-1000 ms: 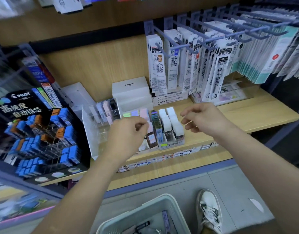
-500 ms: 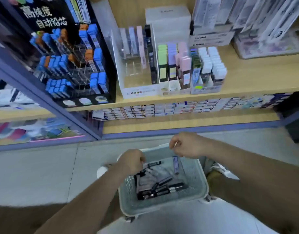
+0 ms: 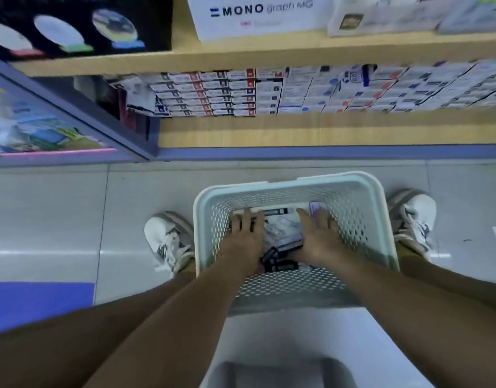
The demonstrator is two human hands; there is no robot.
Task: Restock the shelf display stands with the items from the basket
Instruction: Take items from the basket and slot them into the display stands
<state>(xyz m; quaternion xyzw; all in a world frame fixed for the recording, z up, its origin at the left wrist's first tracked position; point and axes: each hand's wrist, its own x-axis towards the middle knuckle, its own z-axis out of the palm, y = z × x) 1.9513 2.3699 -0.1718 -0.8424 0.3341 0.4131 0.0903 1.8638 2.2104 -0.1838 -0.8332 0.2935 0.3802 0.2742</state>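
Note:
A pale green perforated basket (image 3: 361,191) stands on the floor between my two shoes. Inside lie several small packets (image 3: 283,233), black, white and one purple. Both hands are down in the basket. My left hand (image 3: 245,233) lies flat on the packets at the left, fingers stretched forward. My right hand (image 3: 318,233) lies flat at the right, its fingers spread over the purple packet (image 3: 316,206). Neither hand visibly grips anything. Above, the white MONO display stand (image 3: 258,15) sits on the wooden shelf (image 3: 241,58).
A lower shelf holds rows of small boxes (image 3: 269,91). A black display stand (image 3: 73,26) sits at the top left. A blue-framed cabinet (image 3: 73,107) juts out at the left. My white shoes (image 3: 168,242) flank the basket on the grey tile floor.
My view has tilted further down from the shelf to the basket. Both hands dropped from the basket rim down onto the packets and their fingers went from curled to flat.

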